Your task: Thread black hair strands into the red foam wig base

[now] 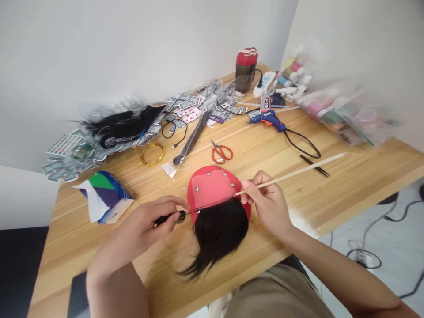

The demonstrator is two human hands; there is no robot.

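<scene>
Head view: hands over the surface, both working at the same spot, top edge of the black hair piece, which lies on a red dome-shaped form w/ pink patch & small metal studs, near the surface's front edge. Left hand pinches a small black-handled tool, grip narrow, fingers closed round it. Right hand pinches a long bamboo stick btwn thumb & fingers, tip just at the hair's top edge. Thin dark line runs btwn tool & stick along that edge; can't tell if wire or thread. Step in hand, by the look: fixing/parting the hair's top line on the form. Next move wd call for both grips staying steady so the line stays put. Beyond: red-handled scissors, blue glue gun, black tweezers, gold wire coil, loose black hair, tissue pack.
</scene>
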